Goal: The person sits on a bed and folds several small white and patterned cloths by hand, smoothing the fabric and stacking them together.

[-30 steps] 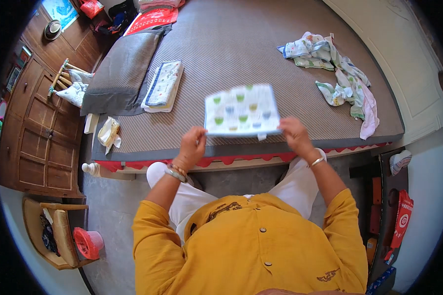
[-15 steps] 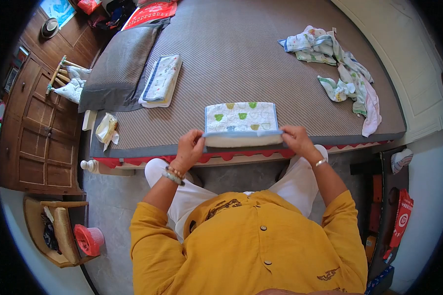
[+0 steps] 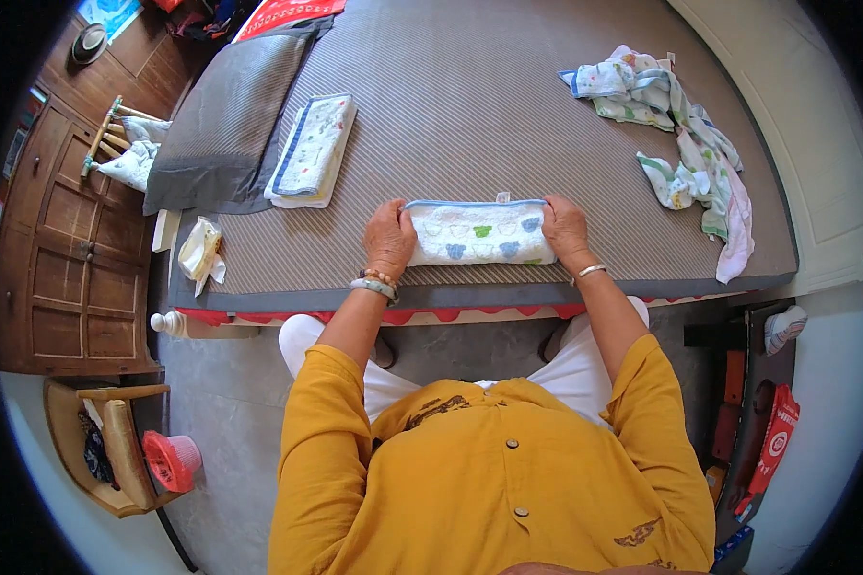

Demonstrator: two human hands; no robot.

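Observation:
A small white cloth with blue trim and coloured heart prints lies folded into a narrow strip near the front edge of the grey bed. My left hand rests flat on its left end, fingers over the cloth. At the strip's right end my right hand presses down in the same way. Both wrists wear bracelets.
Another folded cloth lies beside a grey pillow at the left. A heap of unfolded cloths sits at the right of the bed. A wooden cabinet stands left, a small wooden chair with a red cup below it.
The cloth was held up open, then laid on the bed and folded down into a narrow strip. Both hands have moved onto its ends.

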